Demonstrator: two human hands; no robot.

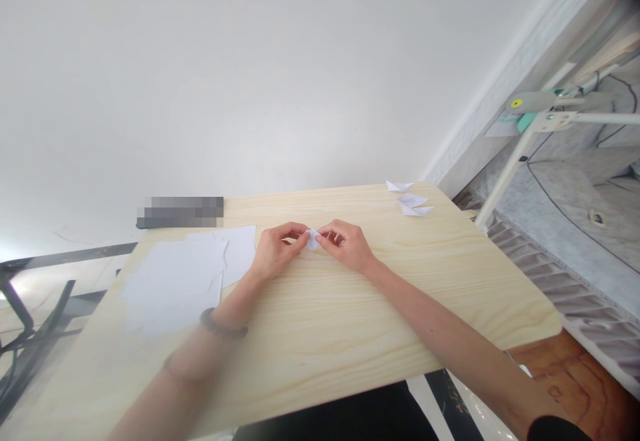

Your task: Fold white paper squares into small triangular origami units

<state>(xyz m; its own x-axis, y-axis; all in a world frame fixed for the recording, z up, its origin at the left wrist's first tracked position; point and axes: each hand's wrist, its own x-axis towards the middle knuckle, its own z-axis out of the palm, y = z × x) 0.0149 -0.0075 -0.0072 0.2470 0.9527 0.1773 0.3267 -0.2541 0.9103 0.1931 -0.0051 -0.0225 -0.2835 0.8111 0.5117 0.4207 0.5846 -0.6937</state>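
Between my two hands, over the middle of the table, is a small folded piece of white paper point(313, 240). My left hand point(279, 247) pinches its left side between thumb and fingers. On the opposite side, my right hand point(346, 244) grips it the same way. Fingertips cover the paper's edges, so its full shape is hidden. Several folded paper pieces point(414, 209) with pointed ends lie at the table's back right corner. Left of my left hand are loose white paper sheets point(175, 281), overlapping one another.
The light wooden table point(320, 334) stands against a white wall point(300, 81). A dark blurred-out object point(180, 212) sits at its back left edge. To the right are a white metal frame point(510, 167) and a grey-covered bed or couch point(585, 194).
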